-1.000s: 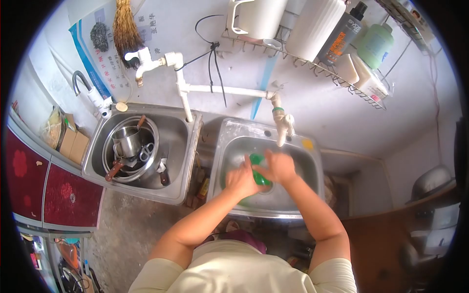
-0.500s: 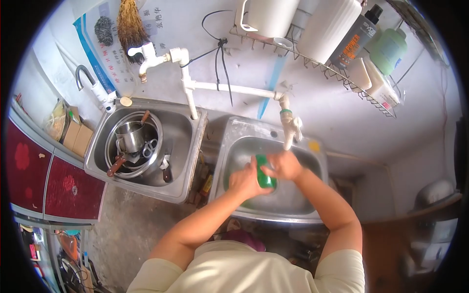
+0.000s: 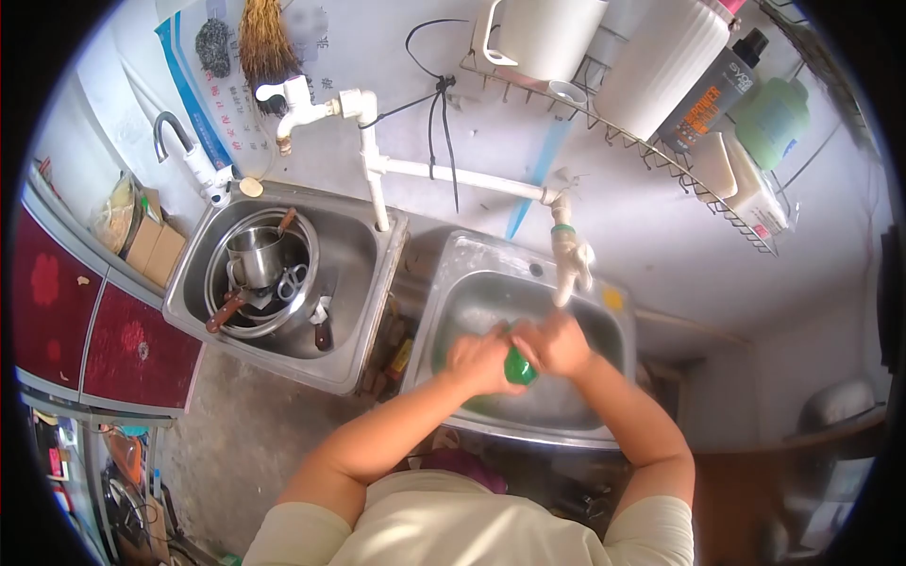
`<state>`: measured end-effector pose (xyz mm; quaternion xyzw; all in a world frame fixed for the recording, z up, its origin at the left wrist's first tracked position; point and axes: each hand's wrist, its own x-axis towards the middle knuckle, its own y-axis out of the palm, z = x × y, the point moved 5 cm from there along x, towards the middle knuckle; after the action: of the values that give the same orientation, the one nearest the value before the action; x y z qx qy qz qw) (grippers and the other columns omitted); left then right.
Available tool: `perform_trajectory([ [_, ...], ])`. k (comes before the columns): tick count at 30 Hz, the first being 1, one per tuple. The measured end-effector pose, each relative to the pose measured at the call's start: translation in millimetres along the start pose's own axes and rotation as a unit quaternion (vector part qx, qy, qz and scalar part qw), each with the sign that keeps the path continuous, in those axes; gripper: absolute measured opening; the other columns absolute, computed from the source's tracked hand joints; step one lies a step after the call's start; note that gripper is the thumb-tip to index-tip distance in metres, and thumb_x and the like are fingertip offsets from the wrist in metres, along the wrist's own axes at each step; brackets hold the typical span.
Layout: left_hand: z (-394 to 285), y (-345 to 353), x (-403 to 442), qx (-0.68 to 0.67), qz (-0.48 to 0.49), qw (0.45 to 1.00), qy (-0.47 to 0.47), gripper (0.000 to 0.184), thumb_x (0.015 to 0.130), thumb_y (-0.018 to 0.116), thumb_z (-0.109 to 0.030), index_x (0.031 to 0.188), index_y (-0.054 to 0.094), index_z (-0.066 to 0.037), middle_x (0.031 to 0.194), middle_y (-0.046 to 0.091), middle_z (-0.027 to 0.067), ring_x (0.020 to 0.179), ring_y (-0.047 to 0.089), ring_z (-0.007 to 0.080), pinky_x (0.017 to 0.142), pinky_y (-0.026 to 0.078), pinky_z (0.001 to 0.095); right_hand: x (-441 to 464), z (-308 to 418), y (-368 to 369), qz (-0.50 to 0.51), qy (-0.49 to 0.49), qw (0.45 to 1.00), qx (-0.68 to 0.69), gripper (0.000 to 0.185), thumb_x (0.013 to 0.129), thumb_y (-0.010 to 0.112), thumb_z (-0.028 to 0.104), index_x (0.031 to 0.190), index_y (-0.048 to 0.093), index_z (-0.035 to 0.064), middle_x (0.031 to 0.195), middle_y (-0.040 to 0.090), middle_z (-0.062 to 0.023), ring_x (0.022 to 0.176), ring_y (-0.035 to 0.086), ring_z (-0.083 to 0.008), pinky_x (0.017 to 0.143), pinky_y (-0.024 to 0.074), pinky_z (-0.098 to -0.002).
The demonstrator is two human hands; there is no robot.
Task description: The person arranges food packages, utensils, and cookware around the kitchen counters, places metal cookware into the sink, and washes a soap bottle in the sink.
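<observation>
Over the right-hand steel sink [image 3: 453,325], my left hand [image 3: 483,361] is closed around a shiny green object [image 3: 519,366], whose exact kind I cannot make out. My right hand [image 3: 557,344] presses against the object's upper right side with bent fingers, slightly blurred. Both hands meet around it, hiding its top. Just above my right hand hangs a white tap [image 3: 569,264]. No water stream can be made out.
The left sink [image 3: 363,283] holds nested pots [image 3: 247,325], a steel mug [image 3: 255,257], scissors and a knife. A wire shelf [image 3: 651,156] with bottles and a white jug [image 3: 547,38] juts from the wall. A second tap [image 3: 300,113] and pipe stand behind.
My two hands have come closer together around the green object, covering more of it. My right hand has moved slightly down. The whole view has shifted a little.
</observation>
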<state>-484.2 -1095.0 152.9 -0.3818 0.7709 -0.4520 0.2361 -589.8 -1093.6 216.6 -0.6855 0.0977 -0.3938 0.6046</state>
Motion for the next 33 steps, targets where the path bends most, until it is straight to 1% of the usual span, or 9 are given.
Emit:
perform_trajectory([
  [5, 3, -7, 13, -0.025, 0.109, 0.989, 0.093, 0.073, 0.051, 0.074, -0.049, 0.115, 0.054, -0.019, 0.111, 0.055, 0.0089, 0.089, 0.060, 0.0267, 0.074, 0.049, 0.0412, -7, 10, -13, 0.048, -0.054, 0.997, 0.020, 0.022, 0.079, 0.061, 0.024, 0.066, 0.053, 0.0082, 0.051, 0.055, -0.0047, 0.041, 0.050, -0.0245, 0.041, 0.0392, -0.0348],
  [10, -6, 0, 21, -0.009, 0.125, 0.984, 0.129, 0.068, 0.057, 0.073, -0.046, 0.116, 0.054, -0.017, 0.125, 0.048, 0.0140, 0.091, 0.061, 0.0287, 0.075, 0.050, 0.0405, -38, -3, -7, 0.117, 0.225, 0.966, -0.040, 0.026, 0.083, 0.056, 0.029, 0.072, 0.056, 0.0058, 0.055, 0.059, -0.0112, 0.047, 0.058, -0.0284, 0.044, 0.0459, -0.0394],
  [13, -43, 3, 6, -0.060, -0.009, 0.994, 0.089, 0.076, 0.058, 0.073, -0.048, 0.121, 0.050, -0.012, 0.123, 0.047, 0.0203, 0.086, 0.061, 0.0315, 0.074, 0.050, 0.0424, -48, -3, -8, 0.148, 0.357, 0.921, -0.054, 0.030, 0.085, 0.051, 0.033, 0.078, 0.057, 0.0043, 0.057, 0.060, -0.0149, 0.052, 0.060, -0.0318, 0.048, 0.0489, -0.0413],
  [14, -52, 1, 2, -0.063, 0.039, 0.996, 0.046, 0.079, 0.059, 0.072, -0.049, 0.122, 0.048, -0.008, 0.126, 0.043, 0.0254, 0.091, 0.060, 0.0329, 0.076, 0.050, 0.0426, -51, -4, -8, 0.157, 0.393, 0.904, -0.054, 0.032, 0.085, 0.049, 0.035, 0.080, 0.057, 0.0038, 0.057, 0.060, -0.0159, 0.053, 0.061, -0.0329, 0.049, 0.0498, -0.0417],
  [17, -57, 28, 5, -0.063, -0.167, 0.982, 0.064, 0.079, 0.058, 0.074, -0.045, 0.118, 0.050, -0.001, 0.125, 0.048, 0.0199, 0.067, 0.064, 0.0281, 0.059, 0.052, 0.0390, -58, -10, -6, 0.181, 0.466, 0.864, -0.065, 0.035, 0.085, 0.048, 0.039, 0.080, 0.057, 0.0058, 0.059, 0.059, -0.0172, 0.058, 0.060, -0.0365, 0.057, 0.0497, -0.0452],
  [20, -58, 40, 13, -0.030, -0.188, 0.982, 0.023, 0.074, 0.058, 0.074, -0.044, 0.118, 0.052, -0.006, 0.121, 0.053, 0.0173, 0.062, 0.063, 0.0262, 0.058, 0.052, 0.0370, -58, -11, -6, 0.198, 0.469, 0.858, -0.072, 0.032, 0.087, 0.046, 0.035, 0.080, 0.055, 0.0048, 0.061, 0.060, -0.0180, 0.059, 0.061, -0.0349, 0.056, 0.0496, -0.0439],
  [26, -51, 46, 29, -0.066, -0.163, 0.984, 0.041, 0.051, 0.057, 0.074, -0.044, 0.099, 0.064, -0.016, 0.117, 0.058, 0.0055, 0.064, 0.063, 0.0268, 0.060, 0.051, 0.0370, -66, -15, -9, 0.211, 0.252, 0.941, -0.079, 0.024, 0.084, 0.048, 0.028, 0.074, 0.054, 0.0068, 0.059, 0.057, -0.0135, 0.052, 0.057, -0.0301, 0.046, 0.0434, -0.0412],
  [29, -46, 60, 40, -0.094, -0.093, 0.990, 0.042, 0.070, 0.057, 0.071, -0.050, 0.113, 0.056, -0.010, 0.098, 0.063, 0.0149, 0.071, 0.063, 0.0282, 0.064, 0.051, 0.0383, -57, -13, -22, 0.171, 0.081, 0.982, -0.006, 0.018, 0.081, 0.051, 0.024, 0.072, 0.053, 0.0091, 0.054, 0.052, -0.0099, 0.049, 0.052, -0.0301, 0.048, 0.0400, -0.0423],
  [33, -48, 57, 49, -0.117, -0.040, 0.992, 0.013, 0.049, 0.058, 0.072, -0.046, 0.097, 0.065, -0.017, 0.115, 0.059, -0.0002, 0.076, 0.062, 0.0252, 0.068, 0.050, 0.0379, -47, -13, -36, 0.219, -0.090, 0.971, -0.034, 0.018, 0.074, 0.057, 0.022, 0.070, 0.052, 0.0057, 0.067, 0.057, -0.0073, 0.069, 0.059, -0.0258, 0.062, 0.0445, -0.0393],
])
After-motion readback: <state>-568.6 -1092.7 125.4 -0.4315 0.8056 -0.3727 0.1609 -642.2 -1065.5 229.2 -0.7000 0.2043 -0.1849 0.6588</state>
